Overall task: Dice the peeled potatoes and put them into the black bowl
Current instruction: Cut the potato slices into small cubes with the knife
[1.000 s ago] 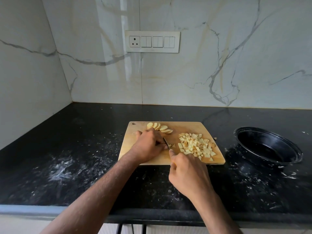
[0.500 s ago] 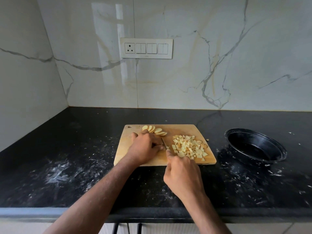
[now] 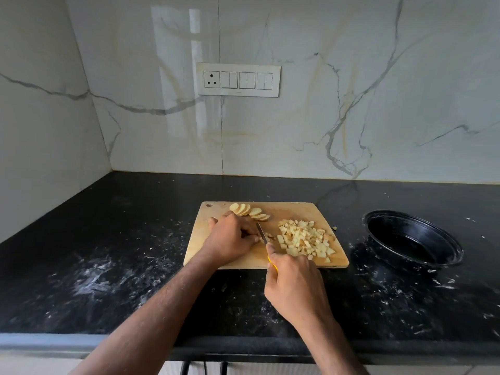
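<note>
Cutting board (image 3: 297, 212): pale tan wood, a darker brownish patch near its middle.
Diced potato (image 3: 304, 239): cream-yellow cubes, paler on the cut faces.
Potato slices (image 3: 250, 211): light yellow rounds with tan edges.
Knife (image 3: 262, 233): dark grey blade; yellow handle showing at the grip.
Black bowl (image 3: 411, 239): glossy black, flecked with white at the rim.
Countertop (image 3: 121, 266): black stone, speckled and smeared with white marks.
Wall (image 3: 351, 117): white marble pattern with grey veins and faint ochre streaks.
Switch panel (image 3: 238, 80): white, with three dark socket holes.
</note>
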`<state>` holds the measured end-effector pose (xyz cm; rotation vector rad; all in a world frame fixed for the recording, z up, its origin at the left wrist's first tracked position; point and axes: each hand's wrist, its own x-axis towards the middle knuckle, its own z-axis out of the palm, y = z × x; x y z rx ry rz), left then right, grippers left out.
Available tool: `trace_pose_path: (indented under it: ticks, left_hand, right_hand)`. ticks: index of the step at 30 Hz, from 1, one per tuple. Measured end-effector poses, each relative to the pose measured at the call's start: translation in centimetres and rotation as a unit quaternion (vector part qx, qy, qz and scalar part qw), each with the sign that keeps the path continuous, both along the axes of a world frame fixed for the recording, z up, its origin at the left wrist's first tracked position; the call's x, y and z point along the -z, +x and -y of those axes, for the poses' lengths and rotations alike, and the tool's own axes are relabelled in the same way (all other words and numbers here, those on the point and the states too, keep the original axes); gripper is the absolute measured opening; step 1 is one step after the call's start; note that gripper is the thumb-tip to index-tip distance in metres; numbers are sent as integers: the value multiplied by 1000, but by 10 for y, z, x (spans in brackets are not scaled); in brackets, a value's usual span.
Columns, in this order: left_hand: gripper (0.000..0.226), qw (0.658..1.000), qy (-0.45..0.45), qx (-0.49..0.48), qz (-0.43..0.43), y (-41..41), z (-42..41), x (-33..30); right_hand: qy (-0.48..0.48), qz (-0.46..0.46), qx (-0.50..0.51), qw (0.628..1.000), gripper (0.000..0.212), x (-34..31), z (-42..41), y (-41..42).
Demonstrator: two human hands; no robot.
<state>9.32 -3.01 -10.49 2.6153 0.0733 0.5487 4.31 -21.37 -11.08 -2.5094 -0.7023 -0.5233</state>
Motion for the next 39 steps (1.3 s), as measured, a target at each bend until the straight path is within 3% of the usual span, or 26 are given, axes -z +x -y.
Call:
trace_pose_path:
  ticks: [10,17,20,23,30,34,39]
  left_hand:
    - [7,1000,-11,10,-5,-2,2,-4]
    - [4,1000,-21,8,-16,3,0,0]
    - [8,1000,-22,9,-18,3,1,0]
    - [8,999,-29,-7,-16,4,1,2]
    - [7,999,-12,-30,-15,2,5,1]
    - [8,999,-5,-30,-24,-1,7,-1]
    - [12,999,-35,-3,-5,-3,3,-5]
  right_hand:
    - [-23,-38,-1,999,42,0,0,8]
    - [-14,-109,-29,994,16,-6,5,28]
    - [-38,-77,-8,996,37,-5,-3,21]
    - [-50,-57,1,997,42,-6,-6,14]
    - [-12,-122,-17,992,32,1,9,3]
    - [2,-124,-20,992,35,-4,27,-7]
    - [94,-102,-18,990,33,-15,38,-13]
